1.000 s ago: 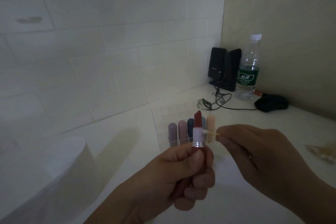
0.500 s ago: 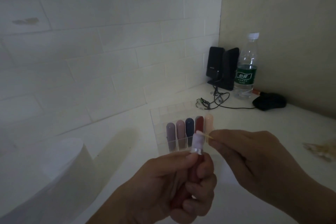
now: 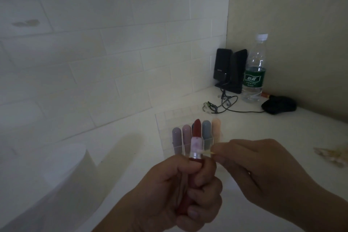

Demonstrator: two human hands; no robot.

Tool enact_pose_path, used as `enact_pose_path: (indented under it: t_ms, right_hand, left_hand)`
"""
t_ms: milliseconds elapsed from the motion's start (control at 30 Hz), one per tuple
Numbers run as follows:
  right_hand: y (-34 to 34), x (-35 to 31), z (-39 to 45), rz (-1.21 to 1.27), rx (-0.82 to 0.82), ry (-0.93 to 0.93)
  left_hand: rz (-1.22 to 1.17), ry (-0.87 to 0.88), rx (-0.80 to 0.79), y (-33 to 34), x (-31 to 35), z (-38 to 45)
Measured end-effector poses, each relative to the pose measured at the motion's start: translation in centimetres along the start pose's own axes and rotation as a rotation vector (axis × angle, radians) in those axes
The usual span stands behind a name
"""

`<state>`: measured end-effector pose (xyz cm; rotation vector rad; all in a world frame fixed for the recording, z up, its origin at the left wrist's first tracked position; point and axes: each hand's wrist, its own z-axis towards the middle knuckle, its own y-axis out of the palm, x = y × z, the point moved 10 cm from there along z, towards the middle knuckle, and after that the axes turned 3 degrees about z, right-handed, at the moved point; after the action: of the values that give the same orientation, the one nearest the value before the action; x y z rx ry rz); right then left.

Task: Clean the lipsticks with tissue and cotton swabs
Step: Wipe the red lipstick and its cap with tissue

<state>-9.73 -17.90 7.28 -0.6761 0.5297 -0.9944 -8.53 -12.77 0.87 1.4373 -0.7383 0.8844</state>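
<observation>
The left hand (image 3: pixel 180 188) was curled round the dark red barrel of an opened lipstick (image 3: pixel 197 138), thumb laid across the front just below the silver collar, and it held the tube upright above the table (image 3: pixel 282 128); the red bullet stood out of a pale inner sleeve smeared with pink. The right hand (image 3: pixel 259 167) pinched the stick of a cotton swab (image 3: pixel 204 152) between thumb and fingertips, the remaining fingers folded loosely; the swab lay roughly level, and its white tip touched the pale sleeve just above the collar on the lipstick's right side. Directly behind the raised lipstick stood a clear organiser (image 3: pixel 180 147) on the table, holding a row of capped lipsticks (image 3: pixel 206 130) upright in its front compartments, their caps mauve, pink, grey-blue and peach, with one dark cap mostly hidden behind the bullet. At lower left a roll of tissue (image 3: pixel 62 179) stood close to the camera, blurred and pale. Farther back, in the corner where the tiled wall met the beige one, were two black speakers (image 3: pixel 229 70), a water bottle (image 3: pixel 254 69) with a green label just beside them, a tangle of black cable (image 3: pixel 224 103) and a black mouse (image 3: pixel 278 106); at the right edge lay a small crumpled scrap (image 3: pixel 331 156), too blurred to identify.
</observation>
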Motion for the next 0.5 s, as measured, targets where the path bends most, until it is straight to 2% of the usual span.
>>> enact_pose_path:
  t_ms: [100, 233, 300, 400, 500]
  right_hand:
    - [-0.4, 0.3, 0.1, -0.028, 0.007, 0.016]
    - [0.3, 0.0, 0.0, -0.087, -0.064, -0.016]
    - [-0.2, 1.2, -0.2, -0.066, -0.060, 0.089]
    - [-0.7, 4.7, -0.9, -0.018, -0.035, 0.356]
    - [0.9, 6.4, -2.0, -0.081, -0.174, 0.486]
  left_hand:
    - [-0.011, 0.000, -0.012, 0.2, -0.1, 0.0]
    - [-0.019, 0.008, -0.033, 0.4, -0.4, 0.0]
    - [-0.008, 0.012, -0.028, 0.2, -0.2, -0.1]
    - [-0.026, 0.060, -0.006, -0.6, 0.8, -0.4]
    - [-0.030, 0.110, 0.070, -2.1, 1.9, -0.7]
